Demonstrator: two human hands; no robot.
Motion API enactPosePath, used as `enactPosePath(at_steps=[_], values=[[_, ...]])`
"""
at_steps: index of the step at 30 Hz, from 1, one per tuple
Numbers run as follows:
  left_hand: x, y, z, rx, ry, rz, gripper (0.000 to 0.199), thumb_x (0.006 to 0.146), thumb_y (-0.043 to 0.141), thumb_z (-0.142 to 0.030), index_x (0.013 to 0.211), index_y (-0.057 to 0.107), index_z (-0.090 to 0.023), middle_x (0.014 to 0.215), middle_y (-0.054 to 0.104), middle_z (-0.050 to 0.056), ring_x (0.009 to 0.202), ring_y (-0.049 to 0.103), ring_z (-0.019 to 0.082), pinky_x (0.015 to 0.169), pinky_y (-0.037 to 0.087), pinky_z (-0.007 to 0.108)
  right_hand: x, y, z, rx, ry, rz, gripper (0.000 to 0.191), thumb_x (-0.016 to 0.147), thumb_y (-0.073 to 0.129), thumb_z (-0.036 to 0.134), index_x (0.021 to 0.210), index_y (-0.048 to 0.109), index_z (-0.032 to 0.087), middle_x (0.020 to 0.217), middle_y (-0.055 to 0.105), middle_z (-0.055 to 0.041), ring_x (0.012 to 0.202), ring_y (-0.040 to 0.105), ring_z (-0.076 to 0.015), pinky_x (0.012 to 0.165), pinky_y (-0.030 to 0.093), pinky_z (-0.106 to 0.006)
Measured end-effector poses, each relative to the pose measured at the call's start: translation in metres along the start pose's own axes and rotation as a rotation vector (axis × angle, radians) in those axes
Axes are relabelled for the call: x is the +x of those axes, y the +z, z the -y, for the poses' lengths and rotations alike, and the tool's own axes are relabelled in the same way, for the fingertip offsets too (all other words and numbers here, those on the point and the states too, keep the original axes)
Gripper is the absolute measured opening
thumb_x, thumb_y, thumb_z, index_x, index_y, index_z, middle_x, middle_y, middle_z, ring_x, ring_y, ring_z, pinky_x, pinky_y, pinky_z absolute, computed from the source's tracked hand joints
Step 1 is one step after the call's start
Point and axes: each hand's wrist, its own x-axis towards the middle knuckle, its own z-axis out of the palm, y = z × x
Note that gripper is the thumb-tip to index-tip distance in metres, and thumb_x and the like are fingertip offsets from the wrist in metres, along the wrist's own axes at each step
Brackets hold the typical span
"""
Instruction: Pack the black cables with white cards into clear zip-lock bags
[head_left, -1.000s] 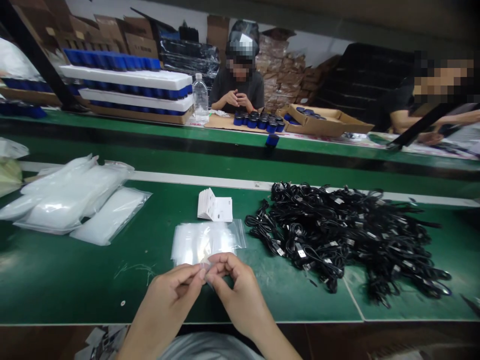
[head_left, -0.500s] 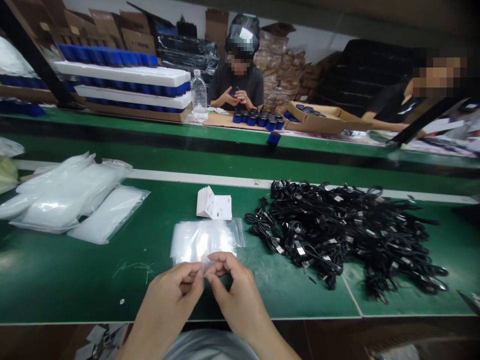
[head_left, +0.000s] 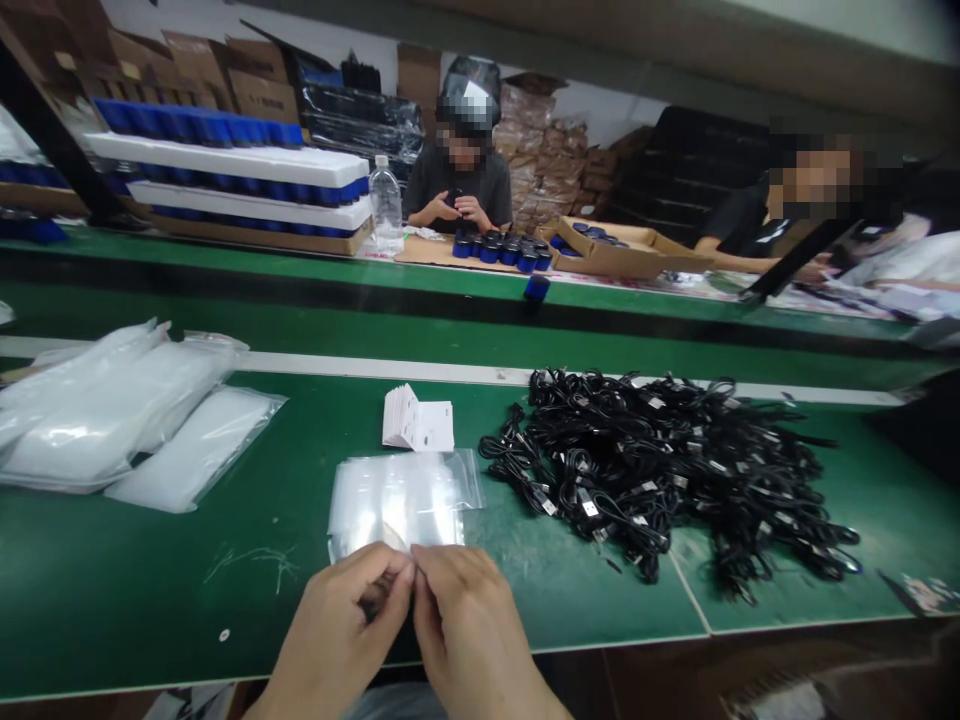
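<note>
Pinching something too thin to tell, the left hand [head_left: 341, 625] and right hand [head_left: 469, 635] meet fingertip to fingertip below clear zip bags [head_left: 397, 505]; black USB cables [head_left: 652, 470] lie heaped rightward, white filled bags [head_left: 97, 420] leftward.

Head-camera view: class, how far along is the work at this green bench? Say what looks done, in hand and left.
Done: little clearly; the frosted plastic bags show no cables. In hand: the left hand and right hand pinch a thin clear piece above the clear zip bags. Left: the heap of black cables and the white cards lie unpacked.
</note>
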Motion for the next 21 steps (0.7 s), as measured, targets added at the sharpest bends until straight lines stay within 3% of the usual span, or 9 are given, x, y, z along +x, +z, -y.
enactPosePath(at_steps=[3,6,8,10,12,13,15,18,21], values=[[0.0,0.005,0.006,0.106,0.054,-0.066,0.028,0.083,0.047,-0.031,0.058,0.051,-0.02,0.055,0.054,-0.004,0.05,0.053,0.011,0.051,0.041,0.018,0.003,0.005,-0.002,-0.187,-0.021,-0.008,0.025,0.08,0.04,0.008,0.066,0.058,0.017,0.058,0.06,-0.005,0.054,0.057,-0.0207,0.053,0.036,-0.03],[-0.002,0.008,0.013,0.149,0.03,-0.151,0.026,0.081,0.047,-0.029,0.056,0.05,-0.02,0.053,0.051,-0.004,0.049,0.05,0.011,0.051,0.038,0.019,0.009,0.001,-0.007,-0.299,0.052,-0.041,0.022,0.076,0.044,0.008,0.061,0.056,0.017,0.056,0.058,-0.0048,0.052,0.056,-0.0204,0.051,0.03,-0.029],[-0.002,0.009,0.016,0.115,-0.012,-0.199,0.025,0.08,0.047,-0.028,0.056,0.05,-0.02,0.052,0.051,-0.004,0.049,0.049,0.011,0.051,0.038,0.019,0.018,-0.009,-0.011,-0.276,0.151,0.032,0.022,0.078,0.047,0.009,0.06,0.056,0.018,0.056,0.058,-0.0034,0.052,0.056,-0.0187,0.05,0.029,-0.027],[-0.002,0.009,0.017,0.039,-0.058,-0.212,0.026,0.08,0.048,-0.031,0.056,0.05,-0.021,0.051,0.05,-0.005,0.047,0.048,0.011,0.05,0.037,0.019,0.034,-0.022,-0.013,-0.154,0.21,0.127,0.021,0.085,0.048,0.015,0.068,0.059,0.018,0.06,0.06,-0.0019,0.056,0.058,-0.0174,0.052,0.032,-0.025],[-0.001,0.009,0.017,-0.024,-0.09,-0.205,0.026,0.079,0.049,-0.034,0.056,0.051,-0.021,0.049,0.049,-0.005,0.046,0.047,0.011,0.049,0.037,0.019,0.059,-0.031,-0.016,0.008,0.239,0.116,0.015,0.088,0.051,0.027,0.092,0.061,0.016,0.075,0.065,-0.0041,0.073,0.061,-0.0195,0.064,0.039,-0.026],[-0.001,0.008,0.016,-0.038,-0.101,-0.202,0.026,0.078,0.049,-0.035,0.056,0.052,-0.021,0.049,0.049,-0.005,0.045,0.047,0.011,0.048,0.037,0.019,0.075,-0.033,-0.018,0.077,0.26,0.071,0.027,0.086,0.056,0.033,0.105,0.056,0.014,0.089,0.065,-0.0073,0.085,0.06,-0.0213,0.073,0.041,-0.028],[0.001,0.007,0.016,-0.042,-0.117,-0.197,0.026,0.078,0.049,-0.036,0.056,0.052,-0.021,0.049,0.05,-0.005,0.045,0.048,0.011,0.048,0.038,0.019,0.111,-0.029,-0.026,0.272,0.393,0.129,0.045,0.081,0.061,0.042,0.115,0.05,0.014,0.103,0.061,-0.0099,0.093,0.058,-0.0208,0.077,0.042,-0.028],[0.001,0.006,0.018,-0.015,-0.117,-0.164,0.026,0.078,0.048,-0.037,0.057,0.052,-0.021,0.05,0.052,-0.005,0.046,0.049,0.011,0.048,0.039,0.019,0.157,-0.012,-0.044,0.346,0.506,0.256,0.05,0.08,0.057,0.054,0.105,0.054,0.011,0.087,0.064,-0.0092,0.067,0.062,-0.0168,0.056,0.046,-0.024],[0.001,0.007,0.021,-0.013,-0.099,-0.157,0.026,0.077,0.048,-0.036,0.056,0.051,-0.022,0.049,0.052,-0.005,0.045,0.049,0.011,0.047,0.039,0.019,0.179,0.002,-0.059,0.387,0.567,0.399,0.043,0.082,0.057,0.053,0.085,0.06,0.01,0.065,0.06,-0.003,0.048,0.055,-0.0124,0.046,0.044,-0.023]])
